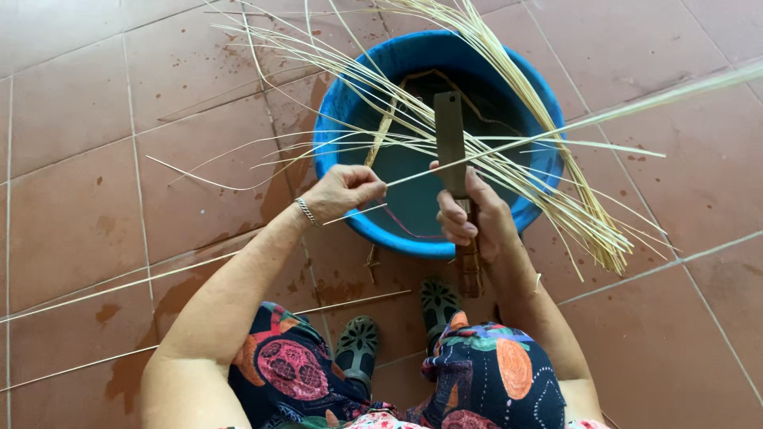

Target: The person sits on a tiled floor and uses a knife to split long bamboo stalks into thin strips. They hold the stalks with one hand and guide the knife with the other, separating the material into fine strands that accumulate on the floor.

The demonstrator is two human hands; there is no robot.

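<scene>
My left hand point(343, 191) pinches one end of a thin pale cane strip point(556, 131) that runs up and to the right past the frame's edge. My right hand point(475, 218) grips the wooden handle of a flat-bladed knife point(450, 139), blade pointing away from me, with the strip crossing under the blade. Both hands hover over the near rim of a blue plastic basin point(338, 135) that holds dark water and a bundle of cane strips point(548, 171) draped across it.
Red-brown floor tiles point(71, 183) with wet patches lie all around. Loose strips point(95, 290) lie on the floor to the left. My knees in patterned cloth and two dark sandals point(358, 345) are at the bottom.
</scene>
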